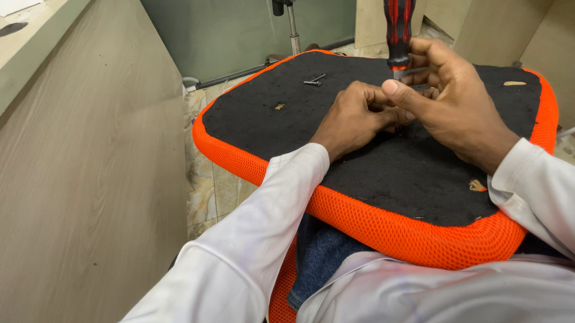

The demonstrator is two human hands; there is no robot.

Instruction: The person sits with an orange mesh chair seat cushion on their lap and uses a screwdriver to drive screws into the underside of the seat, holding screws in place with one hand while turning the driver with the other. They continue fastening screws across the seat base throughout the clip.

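Observation:
An upturned chair seat [394,234] with an orange mesh rim and a black fabric underside rests on my lap. A screwdriver [399,21] with a red and black handle stands upright over its middle. My right hand [453,109] grips the screwdriver's shaft just below the handle. My left hand [356,116] is closed beside it, fingers pinched at the tip where it meets the black fabric. Whatever the left fingers pinch is hidden. Loose dark screws [314,81] lie on the fabric farther back.
A wooden desk side panel [75,190] stands close on my left. A chair base with a metal column [291,19] stands behind the seat on the tiled floor [211,184]. More wooden panels rise at the back right.

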